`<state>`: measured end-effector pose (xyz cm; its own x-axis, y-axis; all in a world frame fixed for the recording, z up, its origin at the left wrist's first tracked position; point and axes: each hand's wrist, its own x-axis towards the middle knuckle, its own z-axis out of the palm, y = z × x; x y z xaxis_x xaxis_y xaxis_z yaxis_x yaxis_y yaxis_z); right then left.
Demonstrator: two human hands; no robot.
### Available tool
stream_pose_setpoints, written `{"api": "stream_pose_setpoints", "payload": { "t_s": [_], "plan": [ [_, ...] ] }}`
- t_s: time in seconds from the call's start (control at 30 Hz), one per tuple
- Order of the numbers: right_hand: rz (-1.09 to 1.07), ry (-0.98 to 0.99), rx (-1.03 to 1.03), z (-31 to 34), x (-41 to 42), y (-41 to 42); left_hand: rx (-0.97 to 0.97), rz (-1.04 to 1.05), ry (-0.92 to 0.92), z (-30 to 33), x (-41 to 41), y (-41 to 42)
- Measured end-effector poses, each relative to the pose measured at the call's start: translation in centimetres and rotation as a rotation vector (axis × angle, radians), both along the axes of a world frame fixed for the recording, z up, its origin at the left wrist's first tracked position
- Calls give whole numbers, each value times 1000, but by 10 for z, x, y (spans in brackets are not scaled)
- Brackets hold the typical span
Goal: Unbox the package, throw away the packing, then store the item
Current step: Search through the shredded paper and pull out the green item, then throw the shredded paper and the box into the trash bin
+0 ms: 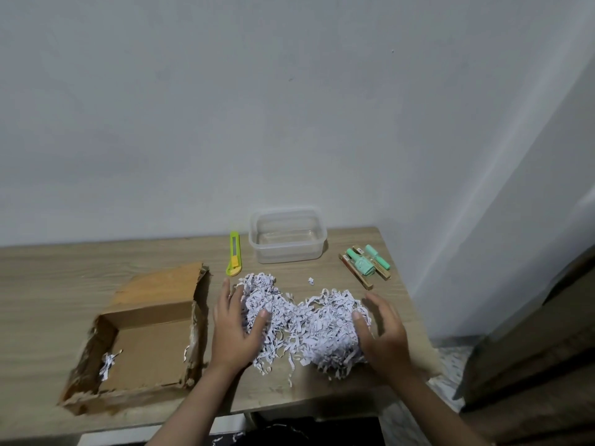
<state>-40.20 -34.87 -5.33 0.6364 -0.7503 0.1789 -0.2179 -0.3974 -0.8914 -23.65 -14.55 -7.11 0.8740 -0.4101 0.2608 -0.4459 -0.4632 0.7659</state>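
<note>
On the left of the table [48,268], one cardboard box [141,336] is seen lying open, its edges torn ragged and its flap folded back toward the wall. Two small scraps of shred are left inside: one by the left wall [107,365], one by the right wall [186,351]. Just beyond the box's far right corner, one yellow-green cutter [234,254] is laid flat, pointing at the wall.

At centre, one large heap of white paper shred [306,320] is spread on the table, pinched into two lobes. One stray scrap [310,281] is noted just behind it. The left hand [236,329] is laid on the heap's left lobe, fingers straight and spread, thumb resting on the paper. The right hand [383,333] is cupped against the right lobe, fingers loosely bent, thumb touching the shred; nothing is pinched by either hand.

Behind the heap, near the wall, one clear plastic tub [287,235] is stood upright, lidless, with nothing seen in it.

To the right of the tub, two mint-green bottles [367,262] are laid side by side on two thin brown sticks [365,281], apart from the shred and near the table's right edge.
</note>
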Motion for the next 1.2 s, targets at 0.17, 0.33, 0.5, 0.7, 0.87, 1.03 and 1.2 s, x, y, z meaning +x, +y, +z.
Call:
{"api": "stream_pose_setpoints", "payload": {
  "t_s": [0.17,0.33,0.5,0.7,0.87,1.03,1.2],
  "plan": [
    [74,124,24,-12,18,23,147,-22,100,-7,13,-7],
    [85,89,64,-13,43,45,120,-72,136,-8,3,-23],
    [49,-45,159,-15,71,80,-110,-126,241,-6,-15,-36],
    [79,-127,263,-12,90,97,-435,-35,556,12,-32,-42],
    [96,-169,276,1,88,99,-467,-29,582,22,-35,-37],
    [182,-191,265,13,75,99,-497,-38,513,39,-52,-30],
    [353,-139,225,20,54,100,-569,51,431,46,-83,-20]
  ]
}}
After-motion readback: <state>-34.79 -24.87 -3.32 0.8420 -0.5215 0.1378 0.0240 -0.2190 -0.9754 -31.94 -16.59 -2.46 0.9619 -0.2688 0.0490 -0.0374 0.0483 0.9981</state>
